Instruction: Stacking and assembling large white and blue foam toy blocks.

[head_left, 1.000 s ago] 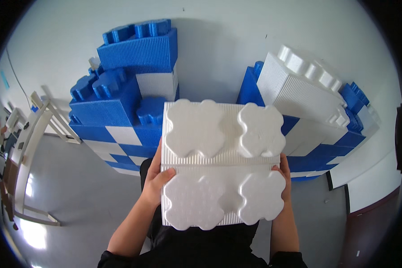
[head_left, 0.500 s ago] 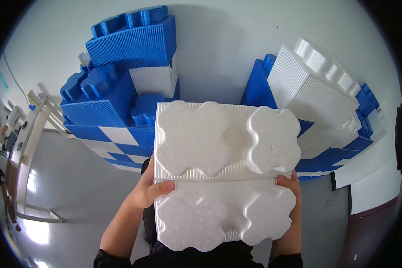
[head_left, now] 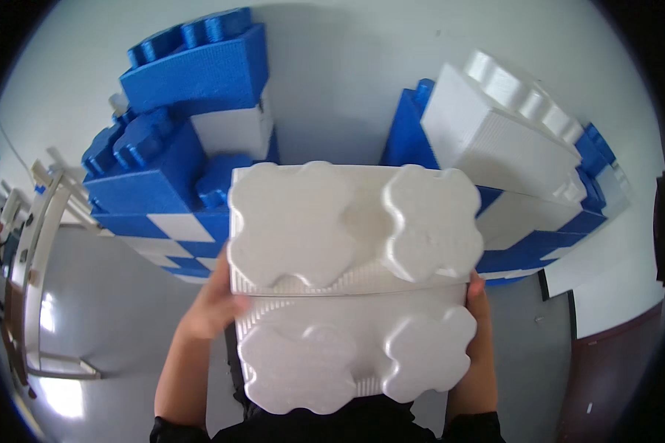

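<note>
Blocks [head_left: 358, 286], white ribbed foam, lobed studs [head_left: 436, 225]

White held blocks [head_left: 358, 277] with fine ribbed lines, blue-and-white chequered stack [head_left: 162, 196], grey floor [head_left: 125, 295], black sleeve [head_left: 177, 431]

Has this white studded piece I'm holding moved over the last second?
Yes, toward the camera: the white studded piece looks clearly larger, while the gap between the left stack and right stack barely widened.

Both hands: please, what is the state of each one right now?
Left hand: closed, holding white blocks at their left side.
Right hand: closed, holding them at the right.
</note>
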Action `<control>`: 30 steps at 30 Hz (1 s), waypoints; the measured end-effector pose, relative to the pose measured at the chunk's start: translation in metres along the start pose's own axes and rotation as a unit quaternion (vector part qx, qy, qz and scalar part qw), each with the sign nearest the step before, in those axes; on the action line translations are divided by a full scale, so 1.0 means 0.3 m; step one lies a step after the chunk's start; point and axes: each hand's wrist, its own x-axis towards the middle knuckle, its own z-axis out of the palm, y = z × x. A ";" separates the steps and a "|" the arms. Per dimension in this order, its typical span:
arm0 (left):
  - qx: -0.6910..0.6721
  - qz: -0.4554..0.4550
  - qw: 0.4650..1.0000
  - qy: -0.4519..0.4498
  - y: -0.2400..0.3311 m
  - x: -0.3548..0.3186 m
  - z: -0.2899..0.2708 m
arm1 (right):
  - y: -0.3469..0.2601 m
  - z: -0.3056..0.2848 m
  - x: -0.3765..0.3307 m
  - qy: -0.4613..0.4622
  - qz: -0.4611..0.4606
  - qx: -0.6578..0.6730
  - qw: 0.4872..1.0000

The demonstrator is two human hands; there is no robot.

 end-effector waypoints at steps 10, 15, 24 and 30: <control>-0.438 -0.037 0.893 0.098 -0.209 0.192 0.011 | -0.032 0.038 -0.005 0.022 -0.012 -0.031 0.999; -0.498 -0.054 0.864 0.056 -0.210 0.195 -0.005 | -0.004 0.018 -0.023 0.013 -0.007 -0.014 1.000; -0.444 -0.017 0.895 0.034 -0.220 0.132 -0.041 | 0.037 -0.034 -0.088 0.014 0.011 0.007 1.000; -0.371 -0.086 0.923 0.063 -0.039 0.174 0.056 | -0.015 0.027 0.024 -0.006 0.014 0.024 1.000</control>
